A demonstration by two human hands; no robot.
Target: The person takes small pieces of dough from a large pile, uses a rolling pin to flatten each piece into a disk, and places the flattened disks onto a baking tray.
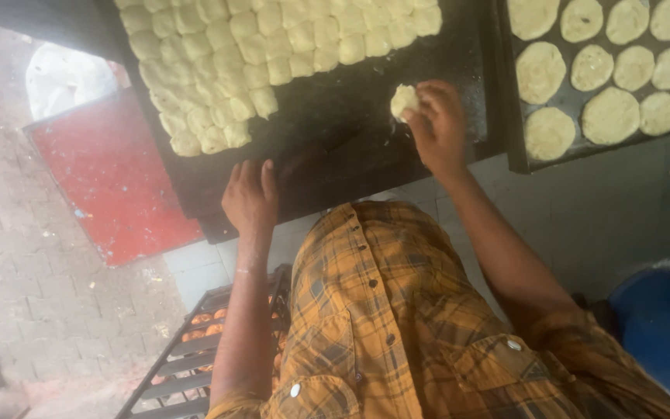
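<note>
My right hand (pixel 437 128) pinches a small pale dough ball (pixel 402 99) just above the bare part of a big black tray (pixel 335 116). Several more dough balls (pixel 250 54) lie packed in rows over the tray's far left part. My left hand (pixel 250 195) rests flat on the tray's near edge, fingers together, holding nothing. A second dark tray (pixel 517 147) to the right carries several flattened dough discs (pixel 610 115). My yellow plaid shirt (pixel 397 326) fills the lower middle.
A red board (pixel 114 182) lies on the brick paving at the left, with a white sack (pixel 63 77) beyond it. A dark slatted rack (pixel 188 365) with orange items stands below my left arm. A blue drum (pixel 661 326) is at the lower right.
</note>
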